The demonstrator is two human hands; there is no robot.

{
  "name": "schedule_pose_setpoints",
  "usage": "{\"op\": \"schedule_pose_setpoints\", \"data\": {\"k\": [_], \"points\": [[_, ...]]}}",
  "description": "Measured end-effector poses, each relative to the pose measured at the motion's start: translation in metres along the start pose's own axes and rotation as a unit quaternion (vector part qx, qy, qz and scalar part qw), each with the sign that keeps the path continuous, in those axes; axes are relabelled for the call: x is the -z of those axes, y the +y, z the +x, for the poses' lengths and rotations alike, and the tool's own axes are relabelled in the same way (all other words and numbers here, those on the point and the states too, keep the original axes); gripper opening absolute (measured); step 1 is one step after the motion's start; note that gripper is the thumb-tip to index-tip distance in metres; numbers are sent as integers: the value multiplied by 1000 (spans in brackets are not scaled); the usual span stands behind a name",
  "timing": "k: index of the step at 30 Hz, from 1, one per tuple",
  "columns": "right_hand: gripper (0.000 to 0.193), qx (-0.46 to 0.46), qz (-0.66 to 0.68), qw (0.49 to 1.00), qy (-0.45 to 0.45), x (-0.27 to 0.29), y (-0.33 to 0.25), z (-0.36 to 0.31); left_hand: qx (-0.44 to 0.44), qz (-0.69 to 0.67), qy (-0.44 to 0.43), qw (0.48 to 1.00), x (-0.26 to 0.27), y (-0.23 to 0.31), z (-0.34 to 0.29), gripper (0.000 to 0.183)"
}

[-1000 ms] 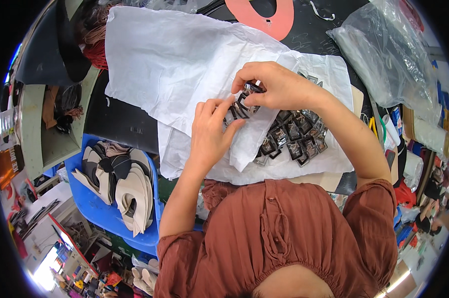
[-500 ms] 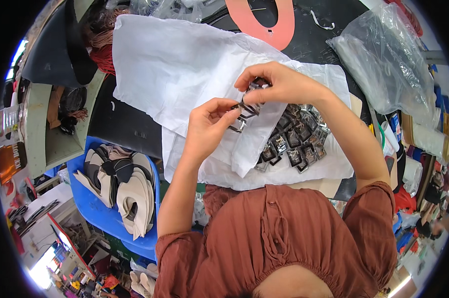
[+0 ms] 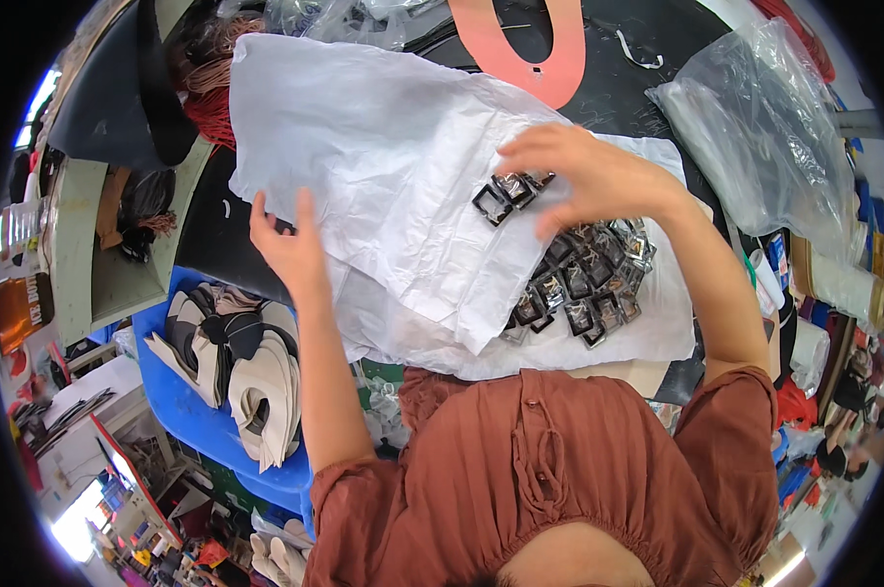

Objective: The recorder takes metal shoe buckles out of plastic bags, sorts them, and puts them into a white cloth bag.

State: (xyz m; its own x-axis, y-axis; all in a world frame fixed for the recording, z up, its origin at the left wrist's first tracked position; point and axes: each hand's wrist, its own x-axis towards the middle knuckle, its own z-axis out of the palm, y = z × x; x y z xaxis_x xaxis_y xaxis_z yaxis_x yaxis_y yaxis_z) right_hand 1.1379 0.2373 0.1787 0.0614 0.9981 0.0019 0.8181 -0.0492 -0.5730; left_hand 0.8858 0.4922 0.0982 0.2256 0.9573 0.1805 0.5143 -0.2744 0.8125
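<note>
My left hand (image 3: 293, 249) is over the left edge of the white paper sheets (image 3: 363, 127), its fingers apart and nothing in them. Above the paper's right half, my right hand (image 3: 603, 178) is spread, its thumb and fingers slightly blurred. Just left of it, a few dark, shiny square buckles (image 3: 493, 203) lie together on the paper. A heap of similar square buckles (image 3: 587, 284), some seemingly in clear wrapping, sits below my right hand, partly covered by the folded paper.
A coral-pink oval ring-shaped piece (image 3: 569, 73) lies at the back of the black tabletop (image 3: 618, 98). At the right is a clear plastic bag (image 3: 755, 127). A blue bin (image 3: 182, 406) with cut beige and dark pieces (image 3: 271, 391) stands left. Red cords (image 3: 210, 115) hang at the back left.
The buckles that were between my hands now lie on the paper. My left hand has moved away to the left and opened. My right hand has shifted right with its fingers spread.
</note>
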Motion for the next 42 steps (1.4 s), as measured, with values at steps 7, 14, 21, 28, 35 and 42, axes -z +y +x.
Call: {"op": "schedule_pose_setpoints", "data": {"k": [7, 14, 21, 28, 35, 42], "points": [[17, 40, -47, 998, 3, -11, -11, -8, 263, -244, -69, 931, -4, -11, 53, 79], [36, 81, -200, 967, 136, -29, -3, 46, 109, -207, -154, 960, -6, 0, 72, 25], [44, -93, 30, 961, 258, -29, 37, 102, 129, -163, -48, 977, -10, 5, 54, 76], [39, 70, 3, 997, -38, 0, 21, 84, 176, -270, -116, 940, 5, 5, 51, 91], [43, 54, 181, 981, 44, -47, 39, 14, -63, -163, -341, 924, -9, 5, 0, 75], [47, -6, 131, 985, -111, 25, 4, 25, -447, 92, -324, 829, -12, 89, -92, 62]]}}
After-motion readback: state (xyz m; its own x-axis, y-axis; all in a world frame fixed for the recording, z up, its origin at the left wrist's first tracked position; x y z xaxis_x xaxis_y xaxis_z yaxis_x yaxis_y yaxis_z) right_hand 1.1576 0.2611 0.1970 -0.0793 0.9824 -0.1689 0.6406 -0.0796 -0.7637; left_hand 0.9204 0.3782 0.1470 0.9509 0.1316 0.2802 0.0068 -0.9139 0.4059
